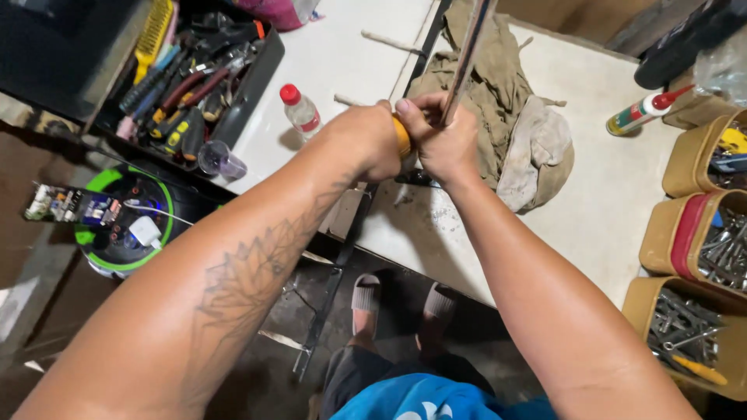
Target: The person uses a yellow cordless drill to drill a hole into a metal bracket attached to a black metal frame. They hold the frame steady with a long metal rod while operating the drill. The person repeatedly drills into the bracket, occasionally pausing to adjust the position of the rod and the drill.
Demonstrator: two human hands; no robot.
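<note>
A long flat metal bar (pixel 465 54) stands nearly upright over the middle of the white surface (pixel 607 194), its yellow-orange handle (pixel 401 137) clamped between both fists. The left hand (pixel 366 140) wraps the handle; the right hand (pixel 443 140) closes just above. Keeping both wrists stacked and the bar steady over the crumpled khaki cloth (pixel 498 101) behind should keep it from twisting.

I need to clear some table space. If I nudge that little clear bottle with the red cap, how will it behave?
The small clear bottle stands upright and narrow on the white table, so a nudge would probably tip it. It looks like thin plastic, likely light. Once down, its round body would probably roll.
</note>
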